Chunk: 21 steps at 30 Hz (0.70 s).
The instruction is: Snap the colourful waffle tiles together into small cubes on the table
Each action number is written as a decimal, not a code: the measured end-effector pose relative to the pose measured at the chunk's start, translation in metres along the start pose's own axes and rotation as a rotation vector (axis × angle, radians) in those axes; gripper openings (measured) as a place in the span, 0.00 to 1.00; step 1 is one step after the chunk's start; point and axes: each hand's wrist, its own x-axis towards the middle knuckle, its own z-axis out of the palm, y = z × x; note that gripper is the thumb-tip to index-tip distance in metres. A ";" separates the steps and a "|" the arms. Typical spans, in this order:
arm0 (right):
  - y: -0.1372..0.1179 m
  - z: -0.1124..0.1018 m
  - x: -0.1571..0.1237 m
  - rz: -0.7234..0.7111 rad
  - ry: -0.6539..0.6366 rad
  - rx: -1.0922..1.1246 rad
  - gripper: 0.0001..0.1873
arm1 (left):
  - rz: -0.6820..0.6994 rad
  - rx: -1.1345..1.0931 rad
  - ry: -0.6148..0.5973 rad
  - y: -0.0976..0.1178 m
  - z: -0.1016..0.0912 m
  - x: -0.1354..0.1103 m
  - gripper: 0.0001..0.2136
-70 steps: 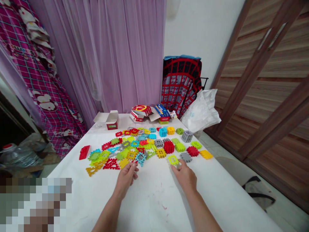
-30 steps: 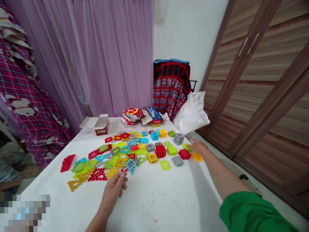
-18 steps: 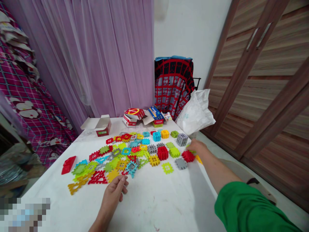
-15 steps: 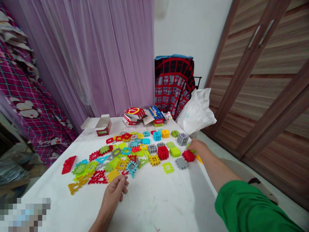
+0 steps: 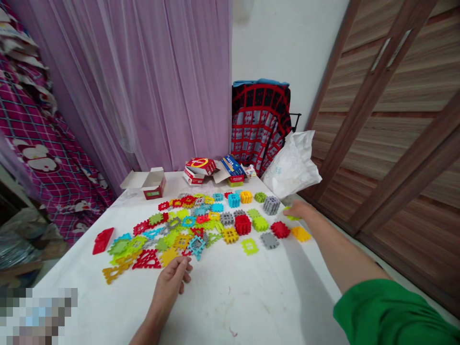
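Observation:
Several flat, toothed plastic tiles in red, green, yellow, blue and grey lie spread over a white table (image 5: 230, 306). My right hand (image 5: 300, 210) reaches to the far right of the spread and is closed on a lime-green tile (image 5: 292, 216), lifted a little. Beside it lie a yellow tile (image 5: 300, 234), a red tile (image 5: 280, 229) and a grey block (image 5: 270, 205). My left hand (image 5: 172, 280) rests on the table with loosely curled fingers, holding nothing, just below a yellow tile (image 5: 168, 256) and a red triangular tile (image 5: 146, 259).
Small cardboard boxes (image 5: 212, 168) and an open white box (image 5: 150, 182) stand at the table's far end. A white plastic bag (image 5: 294, 165) hangs by the right edge. A chair with red-black cloth (image 5: 259, 124) stands behind. Wooden wardrobe doors (image 5: 395, 120) are to the right.
My right hand moved from the near lime tile out to the far right edge of the spread and closed on a lime-green tile there, lifting it. My left hand stayed put.

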 end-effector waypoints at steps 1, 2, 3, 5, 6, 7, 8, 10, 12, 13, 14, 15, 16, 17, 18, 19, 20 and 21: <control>-0.002 -0.005 -0.008 -0.016 0.014 -0.003 0.29 | 0.001 -0.002 -0.007 0.001 0.000 0.000 0.24; -0.005 -0.008 -0.018 -0.038 0.029 -0.004 0.31 | 0.001 -0.004 -0.012 0.001 0.000 0.000 0.24; -0.012 -0.009 -0.029 -0.069 0.041 -0.002 0.33 | 0.001 -0.005 -0.016 0.002 0.001 -0.001 0.23; -0.030 -0.002 -0.056 -0.150 0.056 0.005 0.34 | 0.000 -0.007 -0.022 0.003 0.001 -0.001 0.23; -0.041 0.005 -0.070 -0.183 0.057 0.006 0.35 | 0.002 -0.009 -0.022 0.004 0.002 -0.001 0.23; -0.052 0.012 -0.085 -0.212 0.056 0.009 0.35 | 0.004 -0.010 -0.023 0.004 0.002 -0.001 0.23; -0.064 0.021 -0.098 -0.243 0.055 0.012 0.35 | 0.006 -0.012 -0.022 0.004 0.002 -0.001 0.23; -0.084 0.037 -0.122 -0.272 0.034 -0.002 0.34 | 0.012 -0.021 -0.019 0.004 0.002 -0.002 0.23; -0.099 0.049 -0.139 -0.271 0.023 -0.004 0.32 | 0.019 -0.029 -0.019 0.003 0.002 -0.002 0.22; -0.104 0.054 -0.144 -0.262 0.022 -0.003 0.31 | 0.025 -0.030 -0.022 0.003 0.001 -0.003 0.22; -0.108 0.058 -0.148 -0.250 0.025 -0.001 0.31 | 0.031 -0.031 -0.025 0.002 0.001 -0.003 0.22; -0.111 0.060 -0.150 -0.237 0.030 0.000 0.30 | 0.035 -0.030 -0.030 0.003 0.001 -0.003 0.21; -0.112 0.063 -0.152 -0.224 0.036 0.000 0.30 | 0.038 -0.028 -0.035 0.003 0.001 -0.003 0.21; -0.114 0.065 -0.152 -0.212 0.043 0.001 0.30 | 0.037 -0.026 -0.038 0.003 0.001 -0.003 0.21; -0.115 0.066 -0.152 -0.205 0.048 0.001 0.29 | 0.037 -0.025 -0.039 0.003 0.001 -0.003 0.21; -0.115 0.068 -0.151 -0.202 0.053 0.000 0.29 | 0.036 -0.024 -0.038 0.003 0.001 -0.003 0.22; -0.116 0.069 -0.150 -0.201 0.055 -0.001 0.29 | 0.035 -0.023 -0.029 0.003 0.001 -0.003 0.22; -0.116 0.071 -0.149 -0.201 0.057 -0.001 0.29 | 0.036 -0.022 -0.024 0.002 0.002 -0.002 0.22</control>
